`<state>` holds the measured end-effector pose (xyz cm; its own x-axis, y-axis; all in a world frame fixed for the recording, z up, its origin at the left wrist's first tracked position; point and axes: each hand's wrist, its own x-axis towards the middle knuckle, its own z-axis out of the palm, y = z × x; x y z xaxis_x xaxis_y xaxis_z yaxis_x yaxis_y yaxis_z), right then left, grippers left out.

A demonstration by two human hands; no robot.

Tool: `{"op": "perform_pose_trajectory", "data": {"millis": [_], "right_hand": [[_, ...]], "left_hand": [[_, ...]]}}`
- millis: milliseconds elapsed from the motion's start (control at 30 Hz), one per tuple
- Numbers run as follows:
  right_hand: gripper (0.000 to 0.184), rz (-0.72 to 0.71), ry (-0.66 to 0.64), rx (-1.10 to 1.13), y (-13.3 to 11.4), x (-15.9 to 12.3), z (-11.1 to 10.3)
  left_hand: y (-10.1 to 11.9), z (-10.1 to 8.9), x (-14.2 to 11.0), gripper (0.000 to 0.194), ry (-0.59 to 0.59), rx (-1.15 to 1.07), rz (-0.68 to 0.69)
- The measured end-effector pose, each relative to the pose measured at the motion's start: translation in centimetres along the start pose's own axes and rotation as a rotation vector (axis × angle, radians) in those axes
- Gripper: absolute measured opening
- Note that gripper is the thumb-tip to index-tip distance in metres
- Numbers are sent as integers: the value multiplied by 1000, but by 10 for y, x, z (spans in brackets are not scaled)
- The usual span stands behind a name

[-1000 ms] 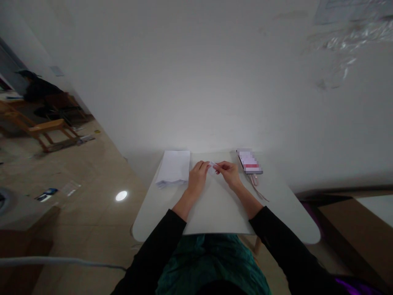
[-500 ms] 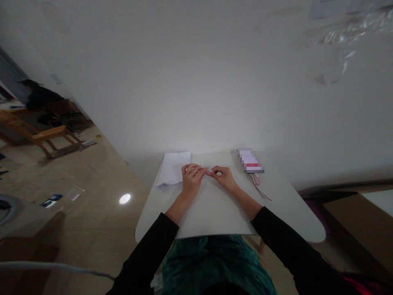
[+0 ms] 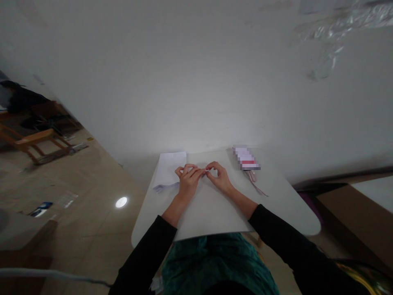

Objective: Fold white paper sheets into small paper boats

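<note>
Both hands meet over the middle of a small white table (image 3: 276, 205). My left hand (image 3: 187, 180) has its fingers curled and pinches one end of a small white piece of paper (image 3: 207, 171). My right hand (image 3: 218, 176) pinches the other end, fingers bent. The paper is tiny and mostly hidden between the fingertips. A stack of white sheets (image 3: 168, 172) lies just left of my left hand, at the table's far left corner.
A pixelated white and red object (image 3: 245, 159) with a pink cord (image 3: 256, 186) lies at the far right of the table. A white wall stands right behind the table. A wooden chair (image 3: 33, 141) is far left on the tiled floor.
My hands have drawn closer together and slightly left, toward the paper stack. The fingers of both have curled tighter on the small paper.
</note>
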<state>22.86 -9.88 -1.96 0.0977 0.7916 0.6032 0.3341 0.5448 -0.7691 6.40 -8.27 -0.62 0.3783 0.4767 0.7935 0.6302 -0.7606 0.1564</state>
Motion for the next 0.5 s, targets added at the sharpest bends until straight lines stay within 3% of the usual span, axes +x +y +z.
{"op": "perform_pose_trajectory", "data": {"millis": [300, 500], "right_hand": [[8, 217, 42, 99, 13, 0, 4], [10, 346, 152, 74, 31, 3, 0]], "left_hand": [[2, 8, 0, 11, -136, -16, -41], [-7, 16, -3, 8, -258, -59, -20]]}}
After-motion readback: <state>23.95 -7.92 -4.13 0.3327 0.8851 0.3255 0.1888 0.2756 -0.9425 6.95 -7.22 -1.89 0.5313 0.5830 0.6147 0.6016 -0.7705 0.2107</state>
